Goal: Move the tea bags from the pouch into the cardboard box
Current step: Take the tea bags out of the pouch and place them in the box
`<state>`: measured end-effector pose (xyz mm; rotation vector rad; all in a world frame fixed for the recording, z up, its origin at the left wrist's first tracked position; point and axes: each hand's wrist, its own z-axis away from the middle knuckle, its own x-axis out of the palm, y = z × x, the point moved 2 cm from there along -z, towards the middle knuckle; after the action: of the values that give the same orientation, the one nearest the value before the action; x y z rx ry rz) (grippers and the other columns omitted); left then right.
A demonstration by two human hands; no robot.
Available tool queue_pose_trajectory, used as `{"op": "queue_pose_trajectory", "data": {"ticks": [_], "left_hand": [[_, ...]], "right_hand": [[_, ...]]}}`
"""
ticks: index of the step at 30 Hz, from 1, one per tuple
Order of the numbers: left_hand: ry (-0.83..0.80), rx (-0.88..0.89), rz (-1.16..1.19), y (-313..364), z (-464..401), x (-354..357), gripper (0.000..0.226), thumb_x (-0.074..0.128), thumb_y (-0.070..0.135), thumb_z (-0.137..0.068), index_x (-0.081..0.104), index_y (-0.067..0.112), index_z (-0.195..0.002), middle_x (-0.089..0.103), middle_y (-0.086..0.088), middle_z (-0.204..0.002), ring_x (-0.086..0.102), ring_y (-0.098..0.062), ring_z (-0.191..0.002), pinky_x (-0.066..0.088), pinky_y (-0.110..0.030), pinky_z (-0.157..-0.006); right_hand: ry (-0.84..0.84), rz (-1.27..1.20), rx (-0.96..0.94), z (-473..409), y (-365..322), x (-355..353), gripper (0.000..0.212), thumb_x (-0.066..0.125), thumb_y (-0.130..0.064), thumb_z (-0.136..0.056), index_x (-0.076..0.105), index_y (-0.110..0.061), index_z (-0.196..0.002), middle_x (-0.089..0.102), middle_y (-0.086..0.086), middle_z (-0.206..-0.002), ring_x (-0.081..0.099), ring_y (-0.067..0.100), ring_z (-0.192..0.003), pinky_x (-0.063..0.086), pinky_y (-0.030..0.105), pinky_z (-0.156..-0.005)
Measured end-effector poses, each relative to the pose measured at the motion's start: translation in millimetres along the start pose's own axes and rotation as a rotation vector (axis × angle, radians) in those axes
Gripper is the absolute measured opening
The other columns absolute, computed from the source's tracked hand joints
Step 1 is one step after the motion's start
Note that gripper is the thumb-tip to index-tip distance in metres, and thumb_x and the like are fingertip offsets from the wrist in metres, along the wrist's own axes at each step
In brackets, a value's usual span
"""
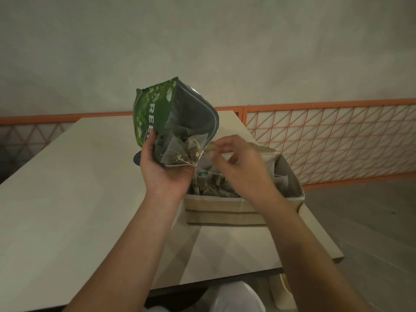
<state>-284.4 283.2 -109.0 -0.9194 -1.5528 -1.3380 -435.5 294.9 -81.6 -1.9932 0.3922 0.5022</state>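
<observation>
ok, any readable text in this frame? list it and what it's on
"REE": large white letters on the green pouch, held by the left hand; the word is cut off at the thumb.
Smaller white print beside those letters on the pouch: too blurred to read.
Small green tag among the tea bags in the cardboard box: too small to read.
Nothing else legible.

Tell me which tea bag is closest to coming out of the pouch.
The pyramid tea bag at the pouch mouth, just above the left hand. The others lie deeper inside the pouch or already in the cardboard box.
</observation>
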Motion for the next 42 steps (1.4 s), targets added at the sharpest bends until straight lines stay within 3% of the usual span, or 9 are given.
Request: {"op": "queue_pose_trajectory", "data": {"ticks": [4, 13, 20, 24, 28, 33, 36, 39, 42], "left_hand": [[-0.009, -0.003, -0.009, 1, -1, -1, 0.057, 0.051, 0.045, -0.098, 0.056, 0.014, -0.145, 0.056, -0.016, -0.147, 0.051, -0.034, -0.138, 0.054, -0.040, -0.091], [-0.012, -0.007, 0.046, 5, -3, -8, 0.053, 0.055, 0.042, -0.098, 0.059, 0.014, -0.142, 0.059, -0.018, -0.143, 0.055, -0.039, -0.134, 0.045, -0.050, -0.112], [-0.021, -0.004, 0.057, 6, -1, -5, 0.053, 0.054, 0.042, -0.099, 0.058, 0.013, -0.143, 0.059, -0.018, -0.143, 0.055, -0.040, -0.134, 0.046, -0.050, -0.111], [-0.012, 0.004, 0.054, 3, 0, -3, 0.052, 0.055, 0.042, -0.098, 0.060, 0.013, -0.142, 0.062, -0.018, -0.141, 0.057, -0.039, -0.131, 0.049, -0.050, -0.107], [-0.009, 0.006, 0.049, 1, 1, -2, 0.052, 0.054, 0.041, -0.098, 0.059, 0.013, -0.142, 0.062, -0.018, -0.141, 0.057, -0.040, -0.131, 0.048, -0.050, -0.109], [-0.023, -0.002, 0.027, 6, -2, -5, 0.054, 0.054, 0.042, -0.097, 0.058, 0.013, -0.143, 0.058, -0.018, -0.145, 0.055, -0.040, -0.134, 0.044, -0.051, -0.112], [-0.027, -0.001, 0.019, 11, -5, -10, 0.056, 0.056, 0.042, -0.096, 0.057, 0.014, -0.145, 0.056, -0.017, -0.147, 0.053, -0.039, -0.136, 0.042, -0.052, -0.114], [-0.034, 0.002, 0.010, 12, -6, -12, 0.058, 0.057, 0.043, -0.094, 0.056, 0.016, -0.145, 0.054, -0.016, -0.150, 0.051, -0.037, -0.138, 0.042, -0.050, -0.114], [-0.037, 0.004, 0.014, 10, -6, -10, 0.055, 0.054, 0.043, -0.097, 0.058, 0.015, -0.144, 0.057, -0.017, -0.146, 0.054, -0.040, -0.135, 0.045, -0.050, -0.111]], "right_hand": [[-0.092, -0.005, 0.052, -4, -3, 10, 0.024, 0.069, -0.042, -0.086, 0.071, -0.023, -0.099, 0.056, -0.015, -0.064, 0.050, -0.005, -0.055, 0.033, 0.012, -0.053], [0.318, -0.110, 0.025, -7, 6, -38, 0.021, 0.061, -0.041, -0.092, 0.071, -0.023, -0.098, 0.041, -0.013, -0.046, 0.035, 0.003, -0.039, 0.026, 0.010, -0.040], [0.258, 0.358, 0.073, 6, 43, -33, 0.025, 0.072, -0.038, -0.083, 0.069, -0.016, -0.094, 0.056, 0.002, -0.108, 0.052, 0.014, -0.096, 0.041, 0.021, -0.071], [0.224, 0.382, -0.136, 10, 26, -8, 0.020, 0.065, -0.031, -0.087, 0.068, -0.026, -0.106, 0.062, -0.005, -0.114, 0.050, 0.018, -0.112, 0.038, 0.033, -0.094], [-0.005, 0.436, -0.179, 12, 16, 23, 0.026, 0.062, -0.044, -0.089, 0.068, -0.036, -0.113, 0.070, -0.015, -0.104, 0.053, 0.012, -0.104, 0.021, 0.031, -0.084], [0.033, 0.174, -0.080, 10, 22, 18, 0.014, 0.069, -0.044, -0.085, 0.070, -0.031, -0.090, 0.053, -0.026, -0.054, 0.048, -0.007, -0.059, 0.038, 0.035, -0.082], [0.105, -0.035, 0.022, 9, 19, -4, 0.013, 0.063, -0.040, -0.089, 0.068, -0.029, -0.095, 0.056, -0.017, -0.057, 0.046, -0.006, -0.047, 0.037, 0.009, -0.053], [0.272, -0.243, 0.087, 6, 21, -27, 0.020, 0.059, -0.040, -0.092, 0.069, -0.024, -0.100, 0.061, 0.005, -0.068, 0.045, 0.012, -0.050, 0.040, 0.013, -0.048], [0.335, -0.370, 0.166, 0, 28, -40, 0.022, 0.057, -0.036, -0.095, 0.069, -0.018, -0.102, 0.057, -0.004, -0.060, 0.047, 0.014, -0.056, 0.041, 0.023, -0.052]]}}
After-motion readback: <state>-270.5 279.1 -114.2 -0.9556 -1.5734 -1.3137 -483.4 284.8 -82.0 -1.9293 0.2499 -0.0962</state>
